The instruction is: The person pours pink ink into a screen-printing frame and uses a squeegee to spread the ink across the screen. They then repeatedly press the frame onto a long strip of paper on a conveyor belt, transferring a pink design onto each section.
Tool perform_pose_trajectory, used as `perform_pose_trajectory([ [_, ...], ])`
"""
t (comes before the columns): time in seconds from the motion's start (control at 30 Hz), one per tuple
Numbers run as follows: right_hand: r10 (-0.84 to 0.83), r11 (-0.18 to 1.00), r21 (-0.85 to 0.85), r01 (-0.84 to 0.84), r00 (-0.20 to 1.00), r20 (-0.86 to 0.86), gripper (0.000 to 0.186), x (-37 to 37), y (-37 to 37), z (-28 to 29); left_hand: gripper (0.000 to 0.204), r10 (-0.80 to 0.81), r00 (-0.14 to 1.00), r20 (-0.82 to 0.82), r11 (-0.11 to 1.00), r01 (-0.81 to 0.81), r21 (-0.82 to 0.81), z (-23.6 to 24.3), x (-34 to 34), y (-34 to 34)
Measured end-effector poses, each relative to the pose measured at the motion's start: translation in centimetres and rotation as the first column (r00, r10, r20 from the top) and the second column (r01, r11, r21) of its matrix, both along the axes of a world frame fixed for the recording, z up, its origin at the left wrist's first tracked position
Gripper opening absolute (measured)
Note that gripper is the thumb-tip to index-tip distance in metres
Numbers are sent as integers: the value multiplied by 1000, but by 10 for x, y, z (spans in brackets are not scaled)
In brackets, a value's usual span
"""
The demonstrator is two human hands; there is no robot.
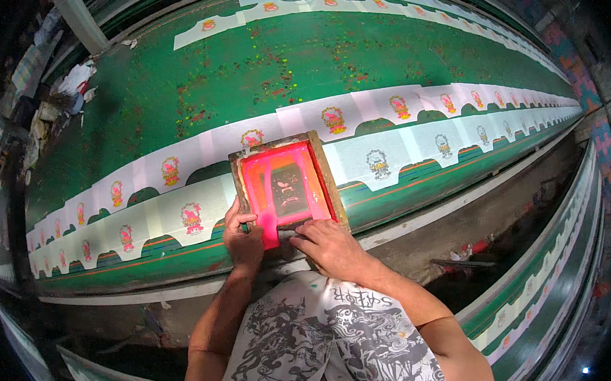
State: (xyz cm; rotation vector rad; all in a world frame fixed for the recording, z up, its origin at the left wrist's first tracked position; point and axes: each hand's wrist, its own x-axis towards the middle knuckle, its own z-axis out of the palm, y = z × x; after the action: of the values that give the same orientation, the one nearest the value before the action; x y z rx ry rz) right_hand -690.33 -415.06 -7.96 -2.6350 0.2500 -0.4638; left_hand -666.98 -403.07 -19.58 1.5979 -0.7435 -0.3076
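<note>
A wooden screen-printing frame with bright pink ink round its mesh lies over the near row of pale cut fabric pieces. A small dark design shows in the middle of the mesh. My left hand is closed on the frame's near left corner. At the near end of the frame, my right hand curls over a dark narrow squeegee, mostly hidden under the fingers. Left of the frame, a fabric piece bears a pink and yellow print; to its right, another piece carries a grey and yellow one.
A long green table speckled with paint runs across, with more printed pieces along its far side. A pale rail follows its near edge. Another table stands at lower right. Rags are piled at the far left.
</note>
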Motion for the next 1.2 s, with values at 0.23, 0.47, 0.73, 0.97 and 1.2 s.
perform_pose_trajectory([
  [0.23,68,998,-2,-69,990,-123,40,15,-18,22,25,36,997,-75,999,-36,0,15,-8,-1],
  [0.47,68,991,125,-45,980,-187,55,64,-87,32,22,33,997,75,989,-44,138,23,-10,0],
  [0.73,-39,999,-16,38,996,-83,49,113,-130,16,33,35,999,11,999,-35,3,4,-5,-1],
  [0.97,-36,991,-126,35,999,-3,43,74,-65,0,34,23,999,-47,990,-30,-140,-7,-9,-3],
  [1.2,5,998,-64,-10,997,-77,59,35,-24,9,33,26,984,-175,997,-38,-61,1,-8,-2],
])
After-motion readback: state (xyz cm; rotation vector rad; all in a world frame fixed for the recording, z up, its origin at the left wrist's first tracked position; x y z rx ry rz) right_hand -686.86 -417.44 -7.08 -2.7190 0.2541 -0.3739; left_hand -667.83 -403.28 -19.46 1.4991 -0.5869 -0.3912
